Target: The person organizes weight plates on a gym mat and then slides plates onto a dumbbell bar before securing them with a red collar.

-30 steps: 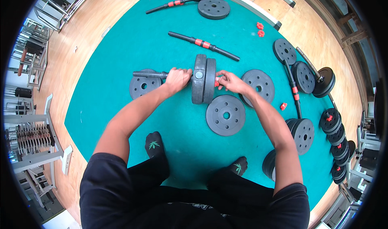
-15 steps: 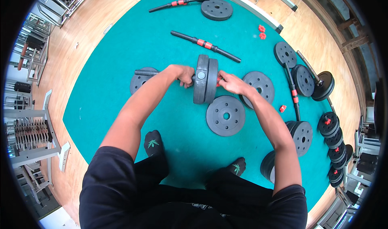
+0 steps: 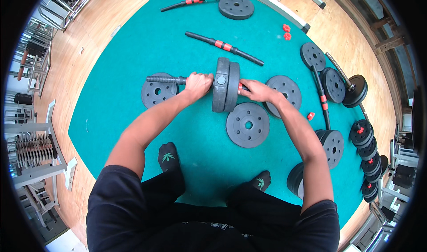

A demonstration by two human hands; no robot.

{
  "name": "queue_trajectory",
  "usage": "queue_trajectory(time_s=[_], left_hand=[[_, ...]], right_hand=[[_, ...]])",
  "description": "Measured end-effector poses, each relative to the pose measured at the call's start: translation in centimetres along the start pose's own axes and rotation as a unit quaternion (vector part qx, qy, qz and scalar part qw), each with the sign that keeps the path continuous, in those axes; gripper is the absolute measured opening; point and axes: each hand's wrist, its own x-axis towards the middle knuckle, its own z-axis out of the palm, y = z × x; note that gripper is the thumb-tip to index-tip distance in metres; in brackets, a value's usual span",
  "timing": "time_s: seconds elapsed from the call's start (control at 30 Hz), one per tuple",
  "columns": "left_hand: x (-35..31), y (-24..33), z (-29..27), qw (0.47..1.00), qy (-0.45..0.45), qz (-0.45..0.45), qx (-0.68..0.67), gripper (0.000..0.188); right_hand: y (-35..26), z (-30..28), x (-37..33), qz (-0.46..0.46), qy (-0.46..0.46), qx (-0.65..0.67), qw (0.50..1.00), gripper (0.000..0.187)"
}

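Observation:
Two thick dark plates point(image 3: 226, 85) stand upright, side by side, on a dumbbell bar point(image 3: 164, 79) that points out to the left with its threaded end bare. My left hand point(image 3: 199, 85) is closed over the bar just left of the plates. On their right side, my right hand point(image 3: 255, 91) pinches a red piece point(image 3: 241, 88), apparently a screw collar, mostly hidden by my fingers. Below the bar's left end a flat plate point(image 3: 153, 94) lies on the green mat. Another plate point(image 3: 248, 125) lies in front of the held pair, and one more point(image 3: 284, 94) sits partly behind my right wrist.
A loose bar point(image 3: 224, 46) with red bands lies beyond the plates. Red collars point(image 3: 287, 32) rest farther back, another point(image 3: 311, 116) to the right. More plates point(image 3: 332, 147), a second bar point(image 3: 323, 102) and assembled dumbbells point(image 3: 367, 156) line the right side. My feet point(image 3: 169, 158) stand on the mat.
My left hand has turned and wrapped over the bar, and its forearm has dropped lower, showing more of the threaded end. The plates and my right hand stay in nearly the same place.

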Motion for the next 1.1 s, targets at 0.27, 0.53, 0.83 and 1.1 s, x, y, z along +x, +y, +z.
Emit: queue_trajectory(time_s=[0.27, 0.53, 0.83, 1.1], left_hand=[[-0.5, 0.0, 1.2, 0.992, 0.123, 0.013, 0.024, 0.006], [4.2, -1.4, -5.9, 0.934, -0.331, -0.008, -0.137, 0.028], [3.3, -2.0, -2.7, 0.962, -0.244, 0.003, -0.123, 0.026], [0.5, 0.4, -3.4, 0.988, -0.13, -0.072, -0.042, 0.024]], right_hand=[[1.0, 1.1, 0.9, 0.011, -0.006, 0.026, 1.0, 0.04], [-1.3, 3.7, 0.0, 0.026, 0.167, -0.254, 0.952, 0.048], [-0.6, 6.6, 2.9, 0.087, 0.295, -0.279, 0.91, 0.019], [0.3, 4.1, 3.5, 0.038, 0.189, -0.174, 0.966, 0.028]])
